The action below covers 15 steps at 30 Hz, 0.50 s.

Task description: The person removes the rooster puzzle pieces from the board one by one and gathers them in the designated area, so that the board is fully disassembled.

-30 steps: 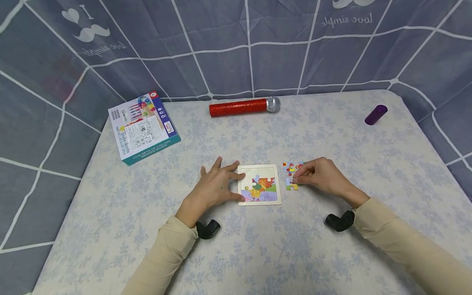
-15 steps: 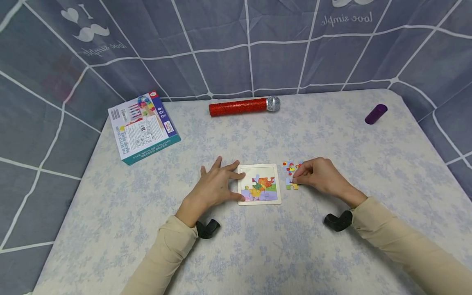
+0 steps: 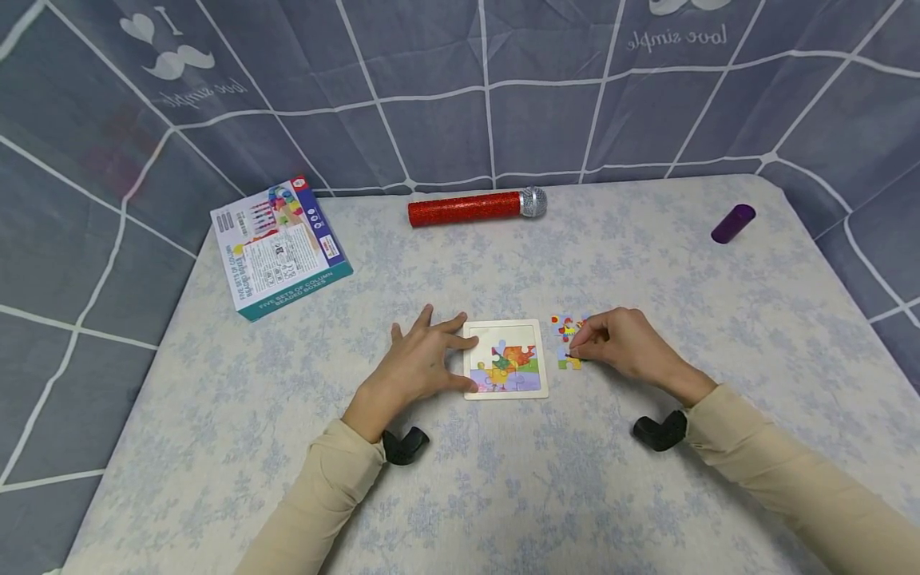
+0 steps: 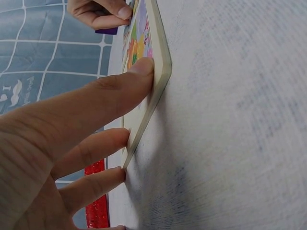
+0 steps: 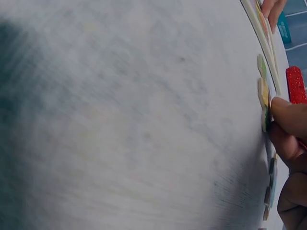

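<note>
Tray of pale, smooth wood (image 3: 485, 335) between left hand (image 3: 420, 359) and right hand (image 3: 624, 347)

The tray is square and thin, with rounded corners, and it lies flat on cream fabric with blue flower pattern (image 3: 460, 495). The left hand is spread wide; its thumb and forefinger rest on the tray's left rim. Inside, flat interlocking pieces with bright print (image 3: 517, 379) cover the lower and right part, and above them the bare wood shows. The right hand has thumb and forefinger together, pinching a loose knobbed piece in green and yellow (image 3: 563, 362), just right of the tray. More loose pieces with red and yellow print (image 3: 566, 327) lie close behind. Farther back is a glittery red microphone with silver mesh head (image 3: 477, 208).
</note>
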Motion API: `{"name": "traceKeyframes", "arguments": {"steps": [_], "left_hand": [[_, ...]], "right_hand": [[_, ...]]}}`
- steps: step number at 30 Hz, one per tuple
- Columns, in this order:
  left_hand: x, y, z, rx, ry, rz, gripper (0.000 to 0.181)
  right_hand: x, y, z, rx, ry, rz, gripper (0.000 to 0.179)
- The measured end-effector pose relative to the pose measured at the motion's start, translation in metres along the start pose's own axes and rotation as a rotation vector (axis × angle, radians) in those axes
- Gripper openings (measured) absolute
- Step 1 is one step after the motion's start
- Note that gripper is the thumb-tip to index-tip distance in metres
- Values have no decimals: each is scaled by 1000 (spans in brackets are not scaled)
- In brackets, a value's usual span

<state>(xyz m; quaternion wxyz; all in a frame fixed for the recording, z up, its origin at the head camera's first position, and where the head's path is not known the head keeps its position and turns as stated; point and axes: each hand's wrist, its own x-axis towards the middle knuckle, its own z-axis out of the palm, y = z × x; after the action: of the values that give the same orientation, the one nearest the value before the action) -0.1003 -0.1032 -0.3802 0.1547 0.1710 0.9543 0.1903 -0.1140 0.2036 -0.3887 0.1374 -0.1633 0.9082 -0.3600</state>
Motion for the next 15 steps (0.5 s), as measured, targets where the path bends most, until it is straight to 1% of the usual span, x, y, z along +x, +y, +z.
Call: {"name": "traceKeyframes", "arguments": {"steps": [7, 11, 15], "left_hand": [[0, 0, 0, 4, 1, 5, 69], [0, 0, 0, 0, 6, 6, 69], [0, 0, 1, 3, 18, 17, 68]], "right_hand": [[4, -4, -1, 20, 0, -21, 7], [8, -9, 4, 22, 12, -55, 4], [14, -16, 12, 12, 27, -86, 8]]}}
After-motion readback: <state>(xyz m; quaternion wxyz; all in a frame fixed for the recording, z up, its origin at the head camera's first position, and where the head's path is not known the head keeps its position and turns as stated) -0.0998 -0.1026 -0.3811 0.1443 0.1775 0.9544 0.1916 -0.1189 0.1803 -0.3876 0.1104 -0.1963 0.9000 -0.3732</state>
